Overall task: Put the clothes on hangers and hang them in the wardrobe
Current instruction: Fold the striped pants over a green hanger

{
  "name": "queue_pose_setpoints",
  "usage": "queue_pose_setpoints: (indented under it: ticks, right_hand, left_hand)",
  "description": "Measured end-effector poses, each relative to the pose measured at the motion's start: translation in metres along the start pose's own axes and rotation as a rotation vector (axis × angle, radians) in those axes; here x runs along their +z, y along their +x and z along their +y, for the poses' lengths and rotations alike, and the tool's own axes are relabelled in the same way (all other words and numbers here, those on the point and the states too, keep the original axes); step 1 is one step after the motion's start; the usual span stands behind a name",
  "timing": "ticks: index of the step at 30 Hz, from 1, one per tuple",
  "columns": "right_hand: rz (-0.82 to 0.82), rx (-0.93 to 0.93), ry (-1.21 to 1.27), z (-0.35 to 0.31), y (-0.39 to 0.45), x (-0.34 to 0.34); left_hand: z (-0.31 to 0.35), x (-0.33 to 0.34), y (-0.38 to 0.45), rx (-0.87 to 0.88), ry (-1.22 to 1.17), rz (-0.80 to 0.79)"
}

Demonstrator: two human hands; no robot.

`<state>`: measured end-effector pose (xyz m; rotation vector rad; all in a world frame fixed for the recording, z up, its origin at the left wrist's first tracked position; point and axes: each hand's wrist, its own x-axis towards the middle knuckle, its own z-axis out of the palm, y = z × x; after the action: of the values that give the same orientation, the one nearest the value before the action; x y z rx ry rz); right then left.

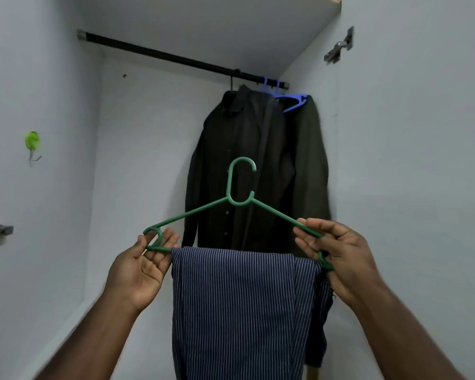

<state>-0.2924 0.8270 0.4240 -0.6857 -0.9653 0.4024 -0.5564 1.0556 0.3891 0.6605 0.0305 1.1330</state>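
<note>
A green plastic hanger is held up level in front of the open wardrobe, its hook pointing upward and opening to the right; a navy pinstriped garment, folded over the lower bar, hangs straight down between the two forearms; holding both ends seems the way to keep the bar level so the cloth does not slide off.

The left hand supports the hanger's left corner, thumb and forefinger pinching the curved end while the other fingers lie loosely spread behind it; the right hand grips the right arm of the hanger, fingers curled round the rod and the corner loop near the cloth's edge.

The black metal rail runs across the top of the wardrobe, well above the hook, so by my judgement the hanger must be lifted a good way and the hook set over the rail; the garment itself looks ready to hang.

At the right end of the rail a dark button-up shirt hangs on a dark hanger, and beside it another dark garment sits on a blue plastic hanger; these crowd the right end, while the stretch of rail to their left is bare and the likelier landing spot.

A lime-green wall hook sticks to the left wall; a metal door hinge is fixed on the right wall.
</note>
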Motion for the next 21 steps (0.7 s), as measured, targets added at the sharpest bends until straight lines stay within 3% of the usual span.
queue_pose_setpoints:
  ticks: [6,9,12,21]
  right_hand:
    - [0.027,-0.102,0.025,0.027,0.087,0.006]
    - [0.019,-0.137,0.015,0.038,0.133,0.016]
    - [0.031,-0.181,0.005,0.049,0.177,0.031]
    - [0.09,-0.299,-0.135,0.075,0.302,0.116]
  left_hand:
    - [0.011,0.012,0.075,0.107,0.221,0.052]
    - [0.015,0.012,0.106,0.321,0.346,0.15]
    - [0.015,0.021,0.131,0.475,0.369,0.11]
    - [0.022,0.055,0.233,0.187,0.289,-0.318]
